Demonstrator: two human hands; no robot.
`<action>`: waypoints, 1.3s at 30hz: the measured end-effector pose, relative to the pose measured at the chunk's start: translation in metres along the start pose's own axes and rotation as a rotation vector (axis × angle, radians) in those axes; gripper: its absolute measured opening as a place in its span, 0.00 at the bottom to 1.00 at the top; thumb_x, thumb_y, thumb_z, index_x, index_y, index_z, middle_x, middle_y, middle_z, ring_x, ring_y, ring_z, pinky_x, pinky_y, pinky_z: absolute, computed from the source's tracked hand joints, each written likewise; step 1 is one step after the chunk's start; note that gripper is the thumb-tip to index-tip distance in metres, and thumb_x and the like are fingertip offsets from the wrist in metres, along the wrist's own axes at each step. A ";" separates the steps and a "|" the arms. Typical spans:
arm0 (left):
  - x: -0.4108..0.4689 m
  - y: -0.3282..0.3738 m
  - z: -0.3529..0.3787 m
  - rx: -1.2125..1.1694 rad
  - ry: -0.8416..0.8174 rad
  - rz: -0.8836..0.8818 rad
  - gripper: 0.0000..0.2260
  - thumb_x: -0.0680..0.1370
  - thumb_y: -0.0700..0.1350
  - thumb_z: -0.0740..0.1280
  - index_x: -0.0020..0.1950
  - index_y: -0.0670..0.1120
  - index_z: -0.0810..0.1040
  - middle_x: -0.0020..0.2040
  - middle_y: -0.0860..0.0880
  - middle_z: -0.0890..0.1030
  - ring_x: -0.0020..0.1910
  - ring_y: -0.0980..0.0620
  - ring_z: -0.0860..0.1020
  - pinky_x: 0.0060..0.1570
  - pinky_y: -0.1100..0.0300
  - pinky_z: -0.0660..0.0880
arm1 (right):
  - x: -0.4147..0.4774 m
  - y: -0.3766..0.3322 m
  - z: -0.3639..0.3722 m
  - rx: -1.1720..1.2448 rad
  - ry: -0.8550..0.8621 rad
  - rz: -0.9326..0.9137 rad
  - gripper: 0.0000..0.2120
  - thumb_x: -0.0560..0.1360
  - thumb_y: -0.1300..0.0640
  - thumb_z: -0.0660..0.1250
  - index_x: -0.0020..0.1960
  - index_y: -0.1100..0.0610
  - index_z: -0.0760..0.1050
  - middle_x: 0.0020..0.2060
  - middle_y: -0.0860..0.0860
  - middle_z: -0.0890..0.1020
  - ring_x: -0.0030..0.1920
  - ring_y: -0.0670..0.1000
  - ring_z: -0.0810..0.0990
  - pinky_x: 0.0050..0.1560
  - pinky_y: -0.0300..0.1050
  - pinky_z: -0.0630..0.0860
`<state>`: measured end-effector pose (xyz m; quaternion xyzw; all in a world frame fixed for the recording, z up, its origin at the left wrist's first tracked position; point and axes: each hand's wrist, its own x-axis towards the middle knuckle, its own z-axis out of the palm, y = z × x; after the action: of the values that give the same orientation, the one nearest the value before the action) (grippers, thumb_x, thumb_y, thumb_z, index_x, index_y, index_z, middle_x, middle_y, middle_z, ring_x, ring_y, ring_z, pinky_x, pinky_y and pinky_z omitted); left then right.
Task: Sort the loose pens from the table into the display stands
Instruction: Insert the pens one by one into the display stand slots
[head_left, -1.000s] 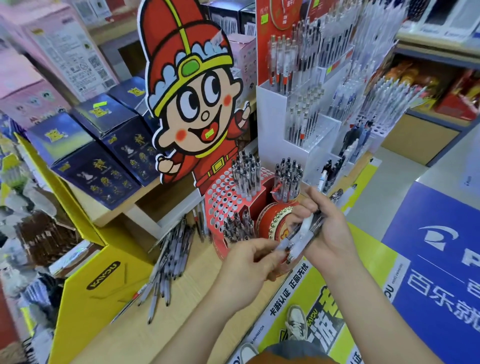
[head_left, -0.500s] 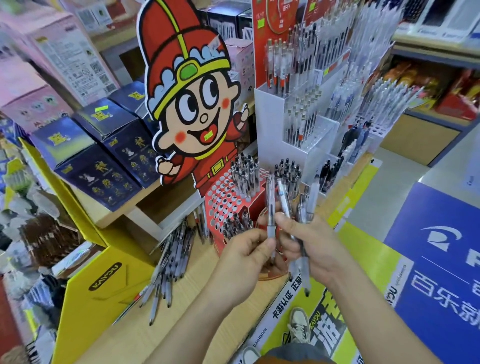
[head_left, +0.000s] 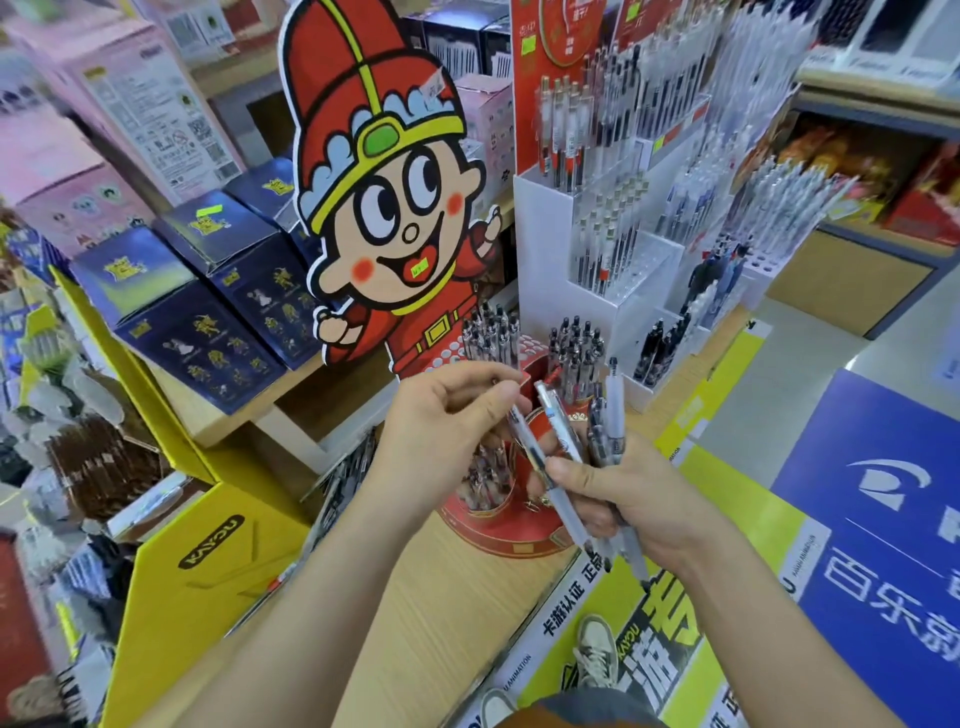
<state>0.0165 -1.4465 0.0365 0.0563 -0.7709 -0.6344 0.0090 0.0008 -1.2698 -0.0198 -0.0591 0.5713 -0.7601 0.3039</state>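
Observation:
My right hand (head_left: 631, 499) grips a bundle of clear pens (head_left: 612, 415), their tops fanned upward. My left hand (head_left: 447, 431) pinches the upper end of one clear pen (head_left: 527, 441) that still lies in that bundle. Both hands hover over the red display stand (head_left: 498, 525) with the cartoon figure cutout (head_left: 384, 208); its holes hold several pens (head_left: 491, 332). Loose pens (head_left: 343, 478) lie on the wooden table (head_left: 441, 597) to the left, partly hidden by my left arm.
A white tiered pen stand (head_left: 545, 270) rises behind the red one. Dark blue boxes (head_left: 208, 312) sit on a raised shelf at left, with a yellow cardboard display (head_left: 197, 561) below. Right of the table edge are a yellow and blue floor poster (head_left: 857, 519) and my shoe (head_left: 592, 654).
The hands have risen slightly and my left hand has shifted from the pen's lower part to pinching its top; the bundle in my right hand has tilted more to the left.

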 end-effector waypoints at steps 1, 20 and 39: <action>0.001 0.002 -0.001 0.002 0.038 0.040 0.05 0.77 0.38 0.67 0.51 0.44 0.82 0.40 0.48 0.85 0.37 0.52 0.81 0.38 0.64 0.78 | 0.002 0.000 -0.004 -0.011 0.053 -0.002 0.05 0.72 0.59 0.70 0.46 0.60 0.78 0.35 0.59 0.82 0.20 0.47 0.65 0.23 0.37 0.65; 0.009 -0.061 0.000 0.654 -0.007 0.316 0.01 0.75 0.43 0.72 0.44 0.46 0.83 0.35 0.52 0.82 0.36 0.52 0.79 0.38 0.58 0.74 | 0.000 0.019 -0.053 0.146 0.399 0.017 0.08 0.77 0.63 0.66 0.41 0.56 0.81 0.32 0.53 0.75 0.24 0.48 0.65 0.22 0.38 0.63; 0.014 -0.082 -0.006 0.941 -0.094 0.474 0.08 0.74 0.48 0.67 0.44 0.47 0.84 0.37 0.54 0.83 0.38 0.49 0.76 0.42 0.61 0.71 | -0.006 0.024 -0.047 0.197 0.305 0.067 0.08 0.77 0.65 0.63 0.51 0.64 0.80 0.33 0.52 0.70 0.25 0.47 0.67 0.23 0.38 0.65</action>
<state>0.0098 -1.4688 -0.0435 -0.1503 -0.9634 -0.2023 0.0913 -0.0060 -1.2311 -0.0557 0.1059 0.5353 -0.8018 0.2434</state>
